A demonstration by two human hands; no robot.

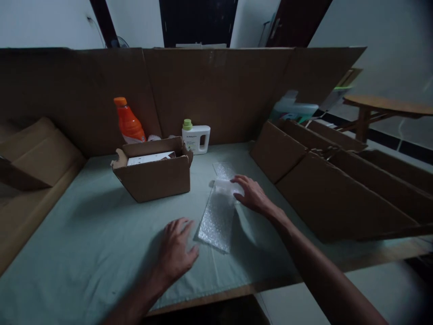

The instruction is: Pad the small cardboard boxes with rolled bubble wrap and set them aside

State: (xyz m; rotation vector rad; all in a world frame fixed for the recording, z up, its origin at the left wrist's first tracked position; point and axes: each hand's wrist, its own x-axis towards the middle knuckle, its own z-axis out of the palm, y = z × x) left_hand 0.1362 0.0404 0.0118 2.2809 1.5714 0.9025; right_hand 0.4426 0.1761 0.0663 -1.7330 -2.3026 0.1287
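A long sheet of clear bubble wrap (pixel 218 216) lies flat on the pale green table (pixel 84 234). On its far part rests a small white object (pixel 225 186), and the fingers of my right hand (pixel 252 195) lie on that object. My left hand (pixel 176 250) rests flat on the table with its fingers spread, just left of the wrap's near corner. It holds nothing. A small open cardboard box (pixel 154 174) with a white item inside stands to the left of the wrap.
An orange bottle (pixel 128 122) and a white jug with a green cap (pixel 196 137) stand behind the box. A tall cardboard wall (pixel 216 85) backs the table. Flattened cartons (pixel 324 180) lie at the right, another carton (pixel 37 153) at the left.
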